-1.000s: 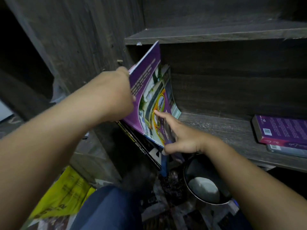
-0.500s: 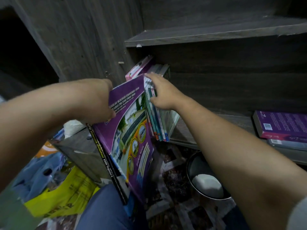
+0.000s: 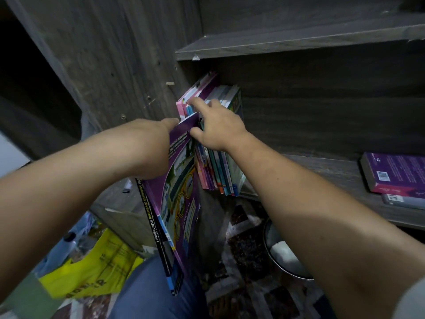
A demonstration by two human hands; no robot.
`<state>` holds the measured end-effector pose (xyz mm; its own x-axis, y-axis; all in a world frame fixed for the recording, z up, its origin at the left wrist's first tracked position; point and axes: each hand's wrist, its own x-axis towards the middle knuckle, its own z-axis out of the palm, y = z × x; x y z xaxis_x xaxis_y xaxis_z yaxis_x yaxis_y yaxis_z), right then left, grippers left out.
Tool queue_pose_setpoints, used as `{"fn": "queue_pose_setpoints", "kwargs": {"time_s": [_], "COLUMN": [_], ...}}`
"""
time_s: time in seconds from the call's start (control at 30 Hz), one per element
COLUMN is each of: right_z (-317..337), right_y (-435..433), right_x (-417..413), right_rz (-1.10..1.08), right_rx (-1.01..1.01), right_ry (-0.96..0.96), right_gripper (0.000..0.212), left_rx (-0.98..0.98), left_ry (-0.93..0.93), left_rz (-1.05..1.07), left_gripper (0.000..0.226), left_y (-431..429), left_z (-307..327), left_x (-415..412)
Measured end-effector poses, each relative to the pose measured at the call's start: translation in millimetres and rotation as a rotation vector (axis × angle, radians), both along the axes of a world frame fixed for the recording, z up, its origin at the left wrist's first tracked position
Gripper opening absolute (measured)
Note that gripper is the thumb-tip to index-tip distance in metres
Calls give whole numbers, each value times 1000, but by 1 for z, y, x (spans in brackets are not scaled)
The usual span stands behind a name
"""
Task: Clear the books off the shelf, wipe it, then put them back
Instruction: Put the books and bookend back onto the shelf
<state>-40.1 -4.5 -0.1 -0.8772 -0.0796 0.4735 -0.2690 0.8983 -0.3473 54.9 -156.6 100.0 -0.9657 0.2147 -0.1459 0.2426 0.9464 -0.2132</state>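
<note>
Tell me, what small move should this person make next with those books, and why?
Probably curl the right hand over the tops of the row of thin books and tip them forward off the shelf. The left hand grips the purple textbook, held clear of the shelf, while the right hand only rests open on that row.

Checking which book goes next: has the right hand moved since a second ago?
Yes. The right hand has risen from the lower shelf's front edge to the tops of the upright books, nearer the upper shelf board.
</note>
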Motion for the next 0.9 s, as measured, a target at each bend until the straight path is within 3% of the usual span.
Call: {"fn": "queue_pose_setpoints", "kwargs": {"time_s": [0.33, 0.5, 0.63, 0.73, 0.9], "right_z": [8, 6, 2, -4, -9], "right_y": [13, 40, 36, 34, 47], "right_x": [-8, 2, 4, 1, 1], "right_rz": [-14, 48, -78, -192, -159], "right_rx": [10, -32, -38, 43, 5], "right_ry": [-39, -23, 32, 95, 98], "right_gripper": [55, 39, 55, 54, 61], "left_rx": [18, 34, 64, 90, 134], "left_ry": [2, 2, 17, 65, 163], "left_rz": [2, -8, 1, -8, -50], "left_gripper": [88, 91, 93, 92, 91], "left_y": [-7, -13, -10, -7, -2], "left_z": [-2, -7, -12, -15, -12], "left_x": [-4, -6, -3, 2, 10]}}
